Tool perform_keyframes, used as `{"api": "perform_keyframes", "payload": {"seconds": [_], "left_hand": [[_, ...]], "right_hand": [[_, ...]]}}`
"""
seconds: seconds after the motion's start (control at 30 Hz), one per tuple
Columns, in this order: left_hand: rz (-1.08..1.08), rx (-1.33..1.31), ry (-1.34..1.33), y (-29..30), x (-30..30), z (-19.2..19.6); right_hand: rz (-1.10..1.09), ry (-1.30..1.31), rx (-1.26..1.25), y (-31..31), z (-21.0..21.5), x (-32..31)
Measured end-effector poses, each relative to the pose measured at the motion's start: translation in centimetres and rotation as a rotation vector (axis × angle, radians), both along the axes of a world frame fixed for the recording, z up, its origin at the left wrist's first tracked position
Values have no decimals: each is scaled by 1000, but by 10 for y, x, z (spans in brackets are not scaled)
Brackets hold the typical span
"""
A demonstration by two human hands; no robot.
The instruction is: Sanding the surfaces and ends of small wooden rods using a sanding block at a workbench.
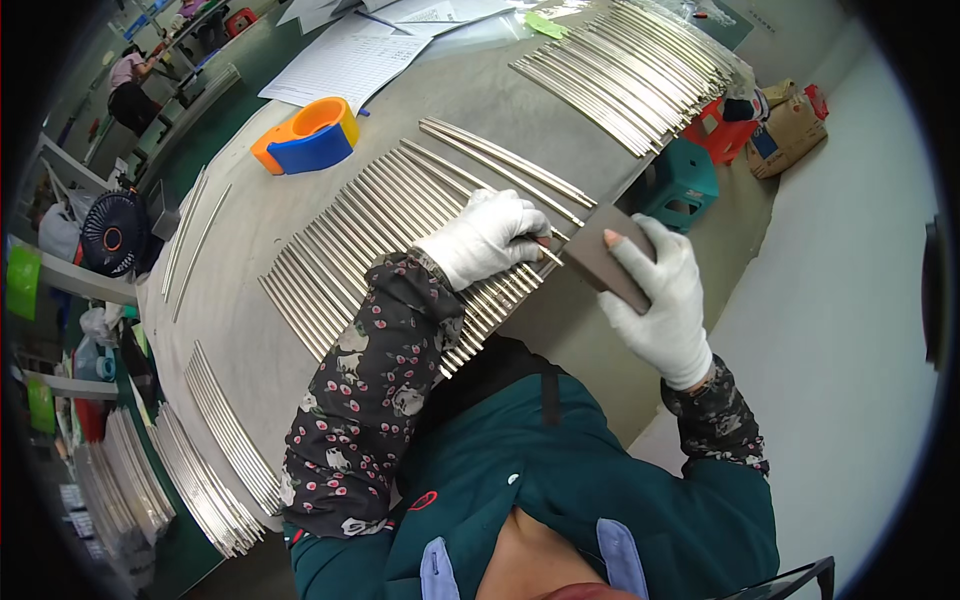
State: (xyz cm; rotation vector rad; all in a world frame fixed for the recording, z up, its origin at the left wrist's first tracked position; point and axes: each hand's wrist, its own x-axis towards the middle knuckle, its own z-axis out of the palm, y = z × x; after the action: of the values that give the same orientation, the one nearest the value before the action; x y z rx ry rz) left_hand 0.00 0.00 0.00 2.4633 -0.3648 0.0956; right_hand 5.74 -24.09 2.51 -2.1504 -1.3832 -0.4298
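My left hand (490, 238), in a white glove with a bare fingertip showing, lies over a row of thin silvery metal rods (350, 232) on the grey table. Its fingers are closed round a metal rod (548, 254) whose end sticks out past the table's edge. My right hand (660, 300), gloved too, grips a grey-brown rectangular block (598, 262) from its right side. The block is just beside the rod ends; whether it touches one, I cannot tell. Two separate rods (510, 163) lie slanted beyond my left hand.
More rods (630, 75) are spread at the far right, with others (205, 490) at the near left. An orange and blue tape dispenser (312, 150) and papers (345, 65) lie farther back. A green stool (685, 180) stands beside the table; a fan (113, 233) is left.
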Motion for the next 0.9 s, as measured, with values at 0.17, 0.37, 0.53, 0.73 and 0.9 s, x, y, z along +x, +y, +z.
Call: {"api": "perform_keyframes", "payload": {"seconds": [0.17, 0.37, 0.53, 0.73, 0.9], "left_hand": [[19, 84, -126, -4, 4, -5], [25, 98, -98, -3, 7, -7], [20, 37, -18, -6, 4, 0], [18, 90, -131, -4, 7, -8], [25, 147, -84, -2, 9, -10]], "right_hand": [[-63, -216, -80, 9, 2, 5], [125, -86, -119, 13, 2, -20], [-207, -274, -75, 5, 10, 19], [-305, -352, -222, 9, 0, 13], [154, -136, -133, 13, 15, -18]]}}
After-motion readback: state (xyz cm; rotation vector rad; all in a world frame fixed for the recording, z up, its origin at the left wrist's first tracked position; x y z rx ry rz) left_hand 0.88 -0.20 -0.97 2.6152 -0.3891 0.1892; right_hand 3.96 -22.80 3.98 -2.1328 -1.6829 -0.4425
